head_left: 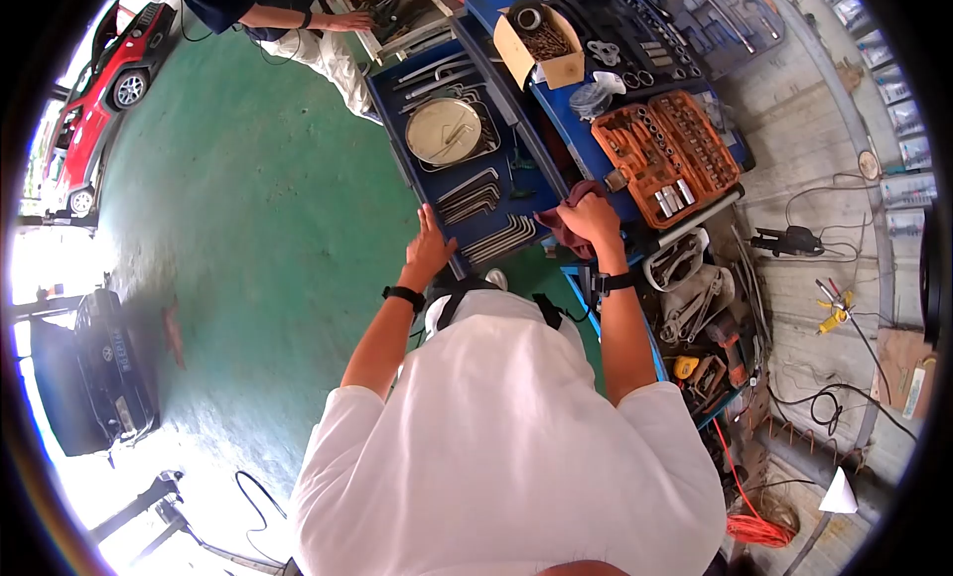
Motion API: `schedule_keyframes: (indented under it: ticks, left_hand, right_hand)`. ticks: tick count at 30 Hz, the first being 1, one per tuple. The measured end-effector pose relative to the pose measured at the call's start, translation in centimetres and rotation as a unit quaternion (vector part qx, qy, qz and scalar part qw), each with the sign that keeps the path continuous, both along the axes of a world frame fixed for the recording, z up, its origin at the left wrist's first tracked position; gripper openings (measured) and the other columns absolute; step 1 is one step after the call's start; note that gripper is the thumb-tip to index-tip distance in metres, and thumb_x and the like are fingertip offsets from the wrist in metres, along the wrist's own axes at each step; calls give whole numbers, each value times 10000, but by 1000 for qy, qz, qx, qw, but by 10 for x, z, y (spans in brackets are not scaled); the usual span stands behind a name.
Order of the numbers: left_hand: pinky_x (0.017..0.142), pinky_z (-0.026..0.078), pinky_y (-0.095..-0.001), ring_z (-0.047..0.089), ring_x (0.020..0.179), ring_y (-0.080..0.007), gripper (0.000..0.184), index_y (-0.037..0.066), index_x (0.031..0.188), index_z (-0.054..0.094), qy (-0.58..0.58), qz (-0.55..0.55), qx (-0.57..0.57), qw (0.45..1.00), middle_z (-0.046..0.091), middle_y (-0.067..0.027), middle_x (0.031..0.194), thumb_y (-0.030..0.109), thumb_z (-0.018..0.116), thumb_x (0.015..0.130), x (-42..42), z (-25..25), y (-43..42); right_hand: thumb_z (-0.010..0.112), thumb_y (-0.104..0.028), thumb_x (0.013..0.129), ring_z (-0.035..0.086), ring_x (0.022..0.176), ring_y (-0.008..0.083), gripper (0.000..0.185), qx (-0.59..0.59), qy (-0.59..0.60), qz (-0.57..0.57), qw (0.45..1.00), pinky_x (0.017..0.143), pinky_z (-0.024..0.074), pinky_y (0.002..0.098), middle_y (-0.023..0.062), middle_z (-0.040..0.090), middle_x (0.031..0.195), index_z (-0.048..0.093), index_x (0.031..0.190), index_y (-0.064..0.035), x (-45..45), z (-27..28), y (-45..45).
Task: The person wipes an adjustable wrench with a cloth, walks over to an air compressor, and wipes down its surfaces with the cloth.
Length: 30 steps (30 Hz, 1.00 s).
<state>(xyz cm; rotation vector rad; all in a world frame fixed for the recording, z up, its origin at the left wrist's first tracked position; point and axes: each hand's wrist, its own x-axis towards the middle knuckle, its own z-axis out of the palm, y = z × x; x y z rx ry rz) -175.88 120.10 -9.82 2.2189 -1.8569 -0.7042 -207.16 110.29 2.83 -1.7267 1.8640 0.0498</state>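
Observation:
My left hand [427, 251] is at the near left corner of a pulled-out blue drawer [501, 149], its thumb and fingers around the edge. Hex keys [472, 201] lie in rows by size inside it, with a second row of L-shaped wrenches [501, 241] nearer me. Further back in the drawer sits a round tray [444, 131] with a few small bent keys on it. My right hand [593, 219] is closed on a dark red cloth [569, 237] at the drawer's right side. Beside the cloth is an orange socket set case [667, 154], lying open.
On the cabinet top stands a cardboard box [556, 68] of screws. Another person [298, 25] works at a drawer further left. A lower shelf at right holds a tape measure [685, 367] and wrenches [692, 313]. A red car [99, 100] stands across the green floor [268, 199].

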Motion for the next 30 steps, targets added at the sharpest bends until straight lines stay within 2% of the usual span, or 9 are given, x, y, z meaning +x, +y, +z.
schedule_keyframes:
  ticks: [3, 5, 8, 11, 14, 19, 21, 24, 30]
  left_hand:
    - [856, 529, -466, 629, 1043, -402, 1022, -80, 1485, 7, -52, -31, 72, 996, 409, -310, 1415, 414, 641, 853, 3, 16, -13]
    - [822, 536, -453, 664, 963, -384, 1019, -90, 1482, -2, -80, -55, 173, 980, 607, -273, 1200, 474, 597, 880, 3, 32, -23]
    - [808, 537, -449, 676, 926, -380, 1022, -98, 1476, -33, -93, -68, 188, 975, 679, -234, 1048, 489, 572, 897, 4, 28, -26]
    - [807, 536, -452, 682, 906, -374, 1014, -102, 1469, -63, -108, -83, 208, 969, 696, -216, 994, 473, 559, 912, 4, 32, -26]
    - [791, 540, -445, 683, 901, -367, 1016, -117, 1456, -92, -100, -81, 181, 975, 695, -214, 994, 456, 552, 918, 2, 28, -21]
    - [758, 547, -434, 686, 866, -366, 1027, -146, 1434, -113, -106, -72, 173, 977, 697, -211, 981, 426, 561, 912, -5, 32, -18]
    - [749, 549, -431, 687, 850, -366, 1042, -154, 1428, -121, -106, -72, 174, 976, 698, -209, 977, 422, 571, 904, -8, 34, -14]
    - [743, 550, -437, 689, 821, -365, 1080, -161, 1423, -122, -102, -61, 167, 979, 701, -209, 953, 423, 604, 878, -9, 34, -15]
    - [756, 550, -454, 678, 866, -397, 1128, -136, 1416, -180, -72, -44, 166, 983, 688, -241, 978, 415, 634, 863, -13, 31, -9]
  right_hand:
    - [631, -402, 798, 664, 941, 400, 411, -27, 19, 22, 999, 831, 536, 477, 220, 685, 1020, 707, 978, -40, 12, 7, 13]
    - [658, -394, 784, 668, 944, 387, 401, -29, 34, 21, 999, 828, 539, 479, 217, 686, 1019, 706, 975, -45, 18, 3, 15]
    - [679, -396, 775, 677, 920, 381, 382, -41, 35, 9, 999, 812, 546, 479, 206, 696, 985, 713, 933, -51, 19, 5, 18]
    - [712, -368, 745, 689, 857, 363, 342, -83, 36, 15, 996, 773, 554, 485, 196, 703, 896, 716, 871, -50, 23, 4, 20]
    - [744, -305, 730, 682, 728, 366, 252, -305, 107, 45, 945, 649, 563, 469, 162, 690, 770, 698, 805, -69, 37, -36, 12]
    - [762, -259, 659, 681, 718, 351, 265, -301, 86, 39, 949, 639, 544, 475, 190, 673, 730, 674, 733, -20, 38, -32, 7]
    - [760, -248, 664, 688, 678, 333, 251, -199, 35, 39, 978, 610, 548, 472, 167, 665, 672, 677, 738, -23, 27, -17, 21]
    - [752, -249, 676, 691, 653, 319, 234, -222, 116, 65, 966, 597, 553, 463, 153, 659, 639, 677, 715, -30, 15, -22, 39]
    - [731, -185, 650, 680, 630, 328, 146, -258, 80, 89, 959, 568, 540, 464, 152, 662, 643, 669, 639, -54, 34, -35, 10]
